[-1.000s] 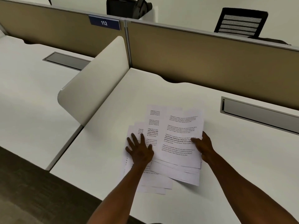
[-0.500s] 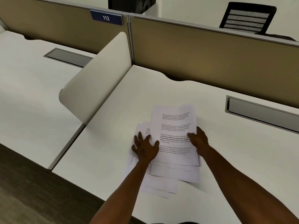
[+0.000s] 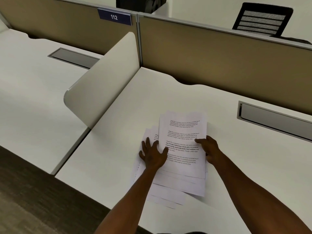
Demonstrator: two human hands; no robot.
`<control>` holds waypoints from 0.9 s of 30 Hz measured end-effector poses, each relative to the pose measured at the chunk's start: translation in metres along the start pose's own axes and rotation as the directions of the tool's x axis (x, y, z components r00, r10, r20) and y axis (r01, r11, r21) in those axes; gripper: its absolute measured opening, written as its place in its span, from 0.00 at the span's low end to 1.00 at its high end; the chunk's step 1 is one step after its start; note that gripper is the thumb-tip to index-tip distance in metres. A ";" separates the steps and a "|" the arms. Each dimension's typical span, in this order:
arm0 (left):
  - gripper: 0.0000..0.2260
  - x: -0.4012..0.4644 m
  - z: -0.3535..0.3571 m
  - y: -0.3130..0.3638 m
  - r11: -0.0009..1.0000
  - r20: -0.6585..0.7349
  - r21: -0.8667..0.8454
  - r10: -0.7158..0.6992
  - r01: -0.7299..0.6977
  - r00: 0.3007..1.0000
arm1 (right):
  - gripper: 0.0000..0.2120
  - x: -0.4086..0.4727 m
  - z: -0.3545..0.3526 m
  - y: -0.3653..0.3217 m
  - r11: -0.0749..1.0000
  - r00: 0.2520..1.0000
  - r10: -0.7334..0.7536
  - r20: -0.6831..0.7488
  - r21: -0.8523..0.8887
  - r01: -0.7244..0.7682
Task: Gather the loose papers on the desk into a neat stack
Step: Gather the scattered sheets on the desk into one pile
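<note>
Several printed white papers (image 3: pixel 183 130) lie in a loose, fanned pile on the white desk (image 3: pixel 118 149). The top sheets sit fairly square; lower sheets stick out to the left and toward the front edge. My left hand (image 3: pixel 152 156) lies flat with fingers spread on the left side of the pile, its thumb on the top sheet. My right hand (image 3: pixel 208 149) grips the right edge of the top sheets, thumb on top and fingers hidden under them.
A white curved divider (image 3: pixel 101 85) stands to the left of the pile. A tan partition (image 3: pixel 219 56) runs along the back, with a sign reading 112 (image 3: pixel 114 17). A grey cable tray (image 3: pixel 273 120) sits at the right. The desk's front edge is close.
The top sheets have slid left and squared up over the pile. Both hands have drawn closer together, and the sheet that poked out at the back left is now covered.
</note>
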State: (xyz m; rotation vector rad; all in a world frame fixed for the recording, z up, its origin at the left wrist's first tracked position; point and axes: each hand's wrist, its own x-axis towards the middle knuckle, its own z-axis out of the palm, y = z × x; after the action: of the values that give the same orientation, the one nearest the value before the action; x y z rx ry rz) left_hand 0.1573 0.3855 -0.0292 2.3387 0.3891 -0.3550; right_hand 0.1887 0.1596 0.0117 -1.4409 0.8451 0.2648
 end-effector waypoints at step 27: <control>0.25 -0.062 -0.022 -0.065 0.991 -0.214 0.086 -0.079 0.099 0.974 | 0.27 -0.050 -0.032 0.067 0.999 1.000 -0.012 -0.020 0.045 0.013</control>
State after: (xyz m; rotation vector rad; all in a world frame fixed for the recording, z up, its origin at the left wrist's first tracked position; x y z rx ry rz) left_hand 0.0791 0.4350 -0.0319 2.4672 0.5920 -0.1711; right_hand 0.0999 0.1563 -0.0038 -1.4086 0.8533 0.2209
